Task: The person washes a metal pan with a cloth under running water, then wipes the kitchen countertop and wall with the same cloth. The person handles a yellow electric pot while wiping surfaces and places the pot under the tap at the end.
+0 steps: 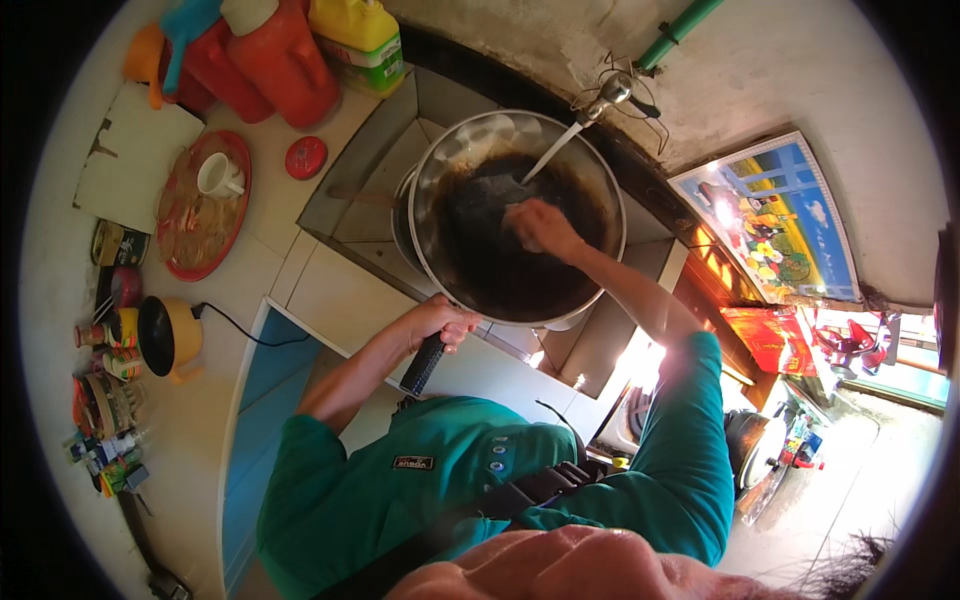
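A wide metal wok (472, 262) with a dark, stained inside sits tilted over a tiled sink (367, 195). My left hand (444, 322) grips it by the black handle (422, 367) at its near side. My right hand (545, 231) is inside the wok with its fingers bent towards the dark surface. Whether those fingers hold anything is hidden. Water (553, 151) runs from a metal faucet (616, 88) into the wok, just beyond my right hand. Part of another round metal vessel (402, 225) shows under the wok's left side.
Left of the sink stand red plastic jugs (281, 67), a yellow jug (364, 52), a red lid (306, 157) and a red tray (225, 259) with a white mug (219, 176) and glasses. A yellow pot (180, 337) trails a black cord. A picture (772, 217) leans at right.
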Tool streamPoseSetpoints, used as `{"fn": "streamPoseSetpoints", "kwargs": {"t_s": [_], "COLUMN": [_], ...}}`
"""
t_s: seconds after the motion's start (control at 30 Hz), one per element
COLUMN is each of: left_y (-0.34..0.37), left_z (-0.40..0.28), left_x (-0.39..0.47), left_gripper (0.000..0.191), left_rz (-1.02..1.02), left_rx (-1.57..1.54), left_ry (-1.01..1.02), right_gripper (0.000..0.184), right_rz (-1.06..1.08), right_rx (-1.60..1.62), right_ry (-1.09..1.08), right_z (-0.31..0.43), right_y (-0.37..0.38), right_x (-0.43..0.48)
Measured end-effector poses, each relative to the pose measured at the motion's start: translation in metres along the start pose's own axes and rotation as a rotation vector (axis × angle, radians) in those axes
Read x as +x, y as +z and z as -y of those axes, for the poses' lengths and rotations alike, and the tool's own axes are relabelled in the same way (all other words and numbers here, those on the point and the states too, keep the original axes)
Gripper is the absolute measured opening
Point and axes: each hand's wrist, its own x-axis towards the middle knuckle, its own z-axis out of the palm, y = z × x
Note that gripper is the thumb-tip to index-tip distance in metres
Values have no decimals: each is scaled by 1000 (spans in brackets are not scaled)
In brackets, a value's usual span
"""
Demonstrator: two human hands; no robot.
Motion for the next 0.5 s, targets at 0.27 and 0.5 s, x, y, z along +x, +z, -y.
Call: {"fn": "streamPoseSetpoints", "kwargs": {"t_s": [0.27,0.5], "left_y": [5,1], "left_z": [-2,-4], "left_x": [4,0], "left_gripper": [21,22], "left_rz": [79,65], "left_rx": [-67,-76], "left_ry": [35,52], "right_gripper": [40,55], "right_rz": [-50,-40], "right_rx": [653,-15], "right_ry": [-145,-96], "right_z": [77,42], "right_y": [-21,-50], "right_x": [-15,-3]}}
